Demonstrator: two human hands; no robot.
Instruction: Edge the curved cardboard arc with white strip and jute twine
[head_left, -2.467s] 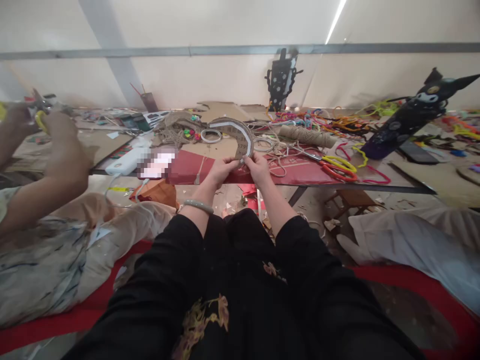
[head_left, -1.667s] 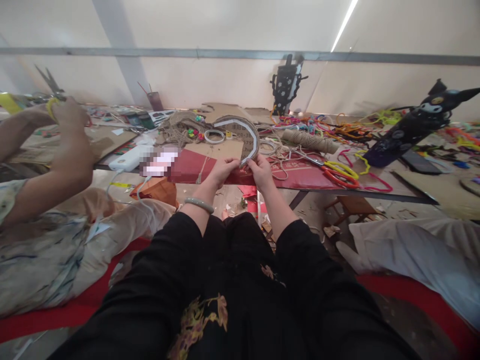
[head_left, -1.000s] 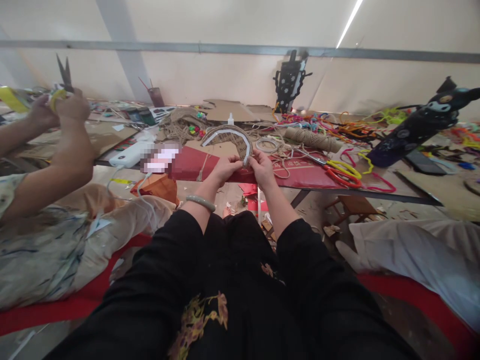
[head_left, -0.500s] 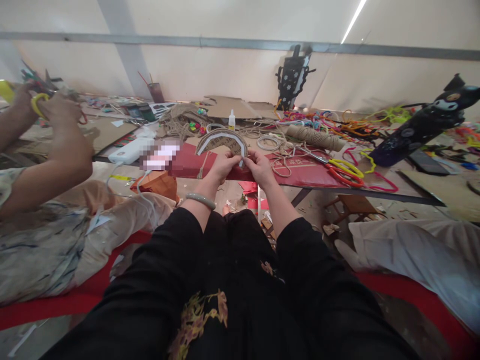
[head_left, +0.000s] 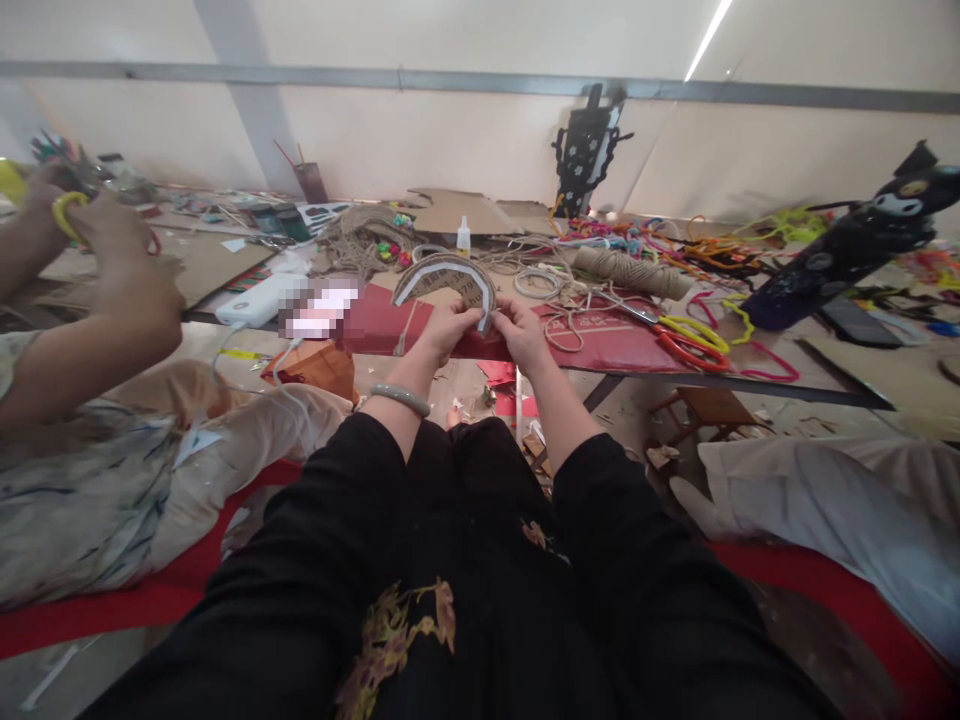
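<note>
A curved cardboard arc (head_left: 446,279) with a white edge and jute cord along it stands over the table's near edge. My left hand (head_left: 448,333) and my right hand (head_left: 523,336) both pinch its right end, fingers closed on it, close together. A green bangle (head_left: 400,399) sits on my left wrist. Under the hands lies a red sheet (head_left: 600,340).
A co-worker on the left holds yellow-handled scissors (head_left: 64,205) up. On the table (head_left: 840,390) lie yellow and red scissors (head_left: 686,338), a jute spool (head_left: 630,270), a glue bottle (head_left: 464,238), pipe cleaners (head_left: 675,250), a white power bank (head_left: 259,303) and a black figure (head_left: 847,245).
The arc has tilted down and turned leftward in my hands, from standing tall to lying lower. The co-worker's scissors rose, then dropped back. The view shifted a little.
</note>
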